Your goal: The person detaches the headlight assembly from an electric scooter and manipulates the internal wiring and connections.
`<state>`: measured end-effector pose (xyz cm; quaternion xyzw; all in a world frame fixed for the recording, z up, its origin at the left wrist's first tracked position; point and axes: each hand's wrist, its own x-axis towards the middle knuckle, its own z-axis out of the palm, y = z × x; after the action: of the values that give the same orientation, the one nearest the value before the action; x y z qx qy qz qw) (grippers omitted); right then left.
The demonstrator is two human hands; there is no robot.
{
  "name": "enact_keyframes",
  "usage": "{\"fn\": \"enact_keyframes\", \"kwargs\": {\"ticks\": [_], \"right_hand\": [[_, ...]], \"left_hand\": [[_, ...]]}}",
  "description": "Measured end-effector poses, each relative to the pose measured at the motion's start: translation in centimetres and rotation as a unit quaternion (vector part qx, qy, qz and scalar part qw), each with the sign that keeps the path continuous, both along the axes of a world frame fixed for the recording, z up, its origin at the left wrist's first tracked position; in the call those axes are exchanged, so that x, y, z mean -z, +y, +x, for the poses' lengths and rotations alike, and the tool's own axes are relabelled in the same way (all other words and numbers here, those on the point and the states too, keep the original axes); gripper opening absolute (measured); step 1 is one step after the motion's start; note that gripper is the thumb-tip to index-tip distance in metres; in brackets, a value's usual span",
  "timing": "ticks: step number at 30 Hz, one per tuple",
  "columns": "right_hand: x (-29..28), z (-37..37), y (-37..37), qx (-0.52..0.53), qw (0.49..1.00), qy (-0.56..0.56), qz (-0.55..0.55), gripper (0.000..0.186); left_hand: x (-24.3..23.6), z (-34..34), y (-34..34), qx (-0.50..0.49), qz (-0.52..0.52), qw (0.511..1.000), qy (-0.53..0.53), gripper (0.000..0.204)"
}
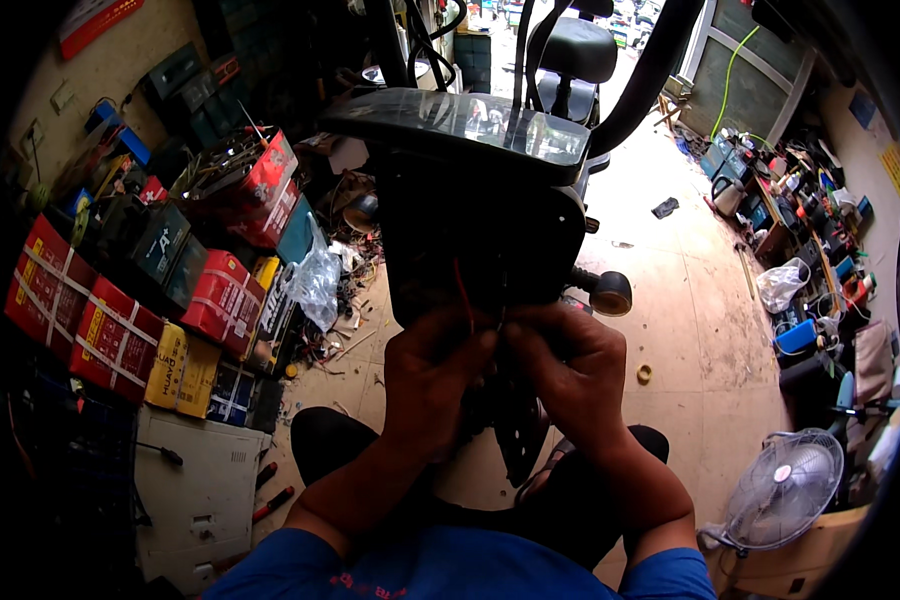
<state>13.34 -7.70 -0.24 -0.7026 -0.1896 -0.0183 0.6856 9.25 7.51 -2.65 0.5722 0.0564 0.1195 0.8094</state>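
Note:
In front of me stands the dark front body of a vehicle (425, 220), topped by a glossy panel (470, 125). A thin red wire (461, 285) comes down out of its shadowed middle. My left hand (430, 365) is closed, with thumb and fingertips pinched around the lower end of that wire. Close beside it, my right hand (568, 358) is pinched on a thin, dark wire-like strand (502, 300); deep shadow hides most of it. The fingertips of both hands nearly meet. Below them hangs a dark, pointed part (520, 440).
Red battery boxes (225, 300), a yellow carton (183, 368) and a clear plastic bag (315, 285) crowd the left. A white cabinet (195, 500) and red-handled tools (273, 504) lie near my left knee. A fan (785, 490) and a cluttered shelf (810, 240) line the right.

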Motion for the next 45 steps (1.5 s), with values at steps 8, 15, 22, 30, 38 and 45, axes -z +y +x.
{"fn": "enact_keyframes", "kwargs": {"ticks": [8,15,22,30,38,45], "right_hand": [[0.2,0.5,-0.2,0.034,0.991,-0.106,-0.075,0.012],[-0.1,2.4,-1.2,0.014,0.943,-0.309,-0.123,0.014],[-0.3,3.8,-2.0,0.008,0.847,-0.499,-0.184,0.021],[-1.3,3.6,-1.4,-0.005,0.844,-0.499,-0.195,0.018],[-0.7,2.2,-0.7,0.035,0.924,-0.357,-0.132,0.018],[-0.4,0.9,-0.5,0.066,0.941,-0.302,-0.137,0.014]], "left_hand": [[0.3,0.2,-0.2,-0.006,-0.011,1.0,-0.017,0.018],[0.3,0.0,0.4,0.01,-0.003,1.0,-0.001,0.014],[-1.2,-0.3,0.4,-0.033,0.158,0.985,0.056,0.022],[-2.5,-0.7,0.7,-0.028,0.185,0.978,0.09,0.023],[-2.4,-0.7,0.5,-0.012,0.161,0.985,0.057,0.023],[0.4,-0.5,0.5,-0.062,0.272,0.96,-0.003,0.022]]}}
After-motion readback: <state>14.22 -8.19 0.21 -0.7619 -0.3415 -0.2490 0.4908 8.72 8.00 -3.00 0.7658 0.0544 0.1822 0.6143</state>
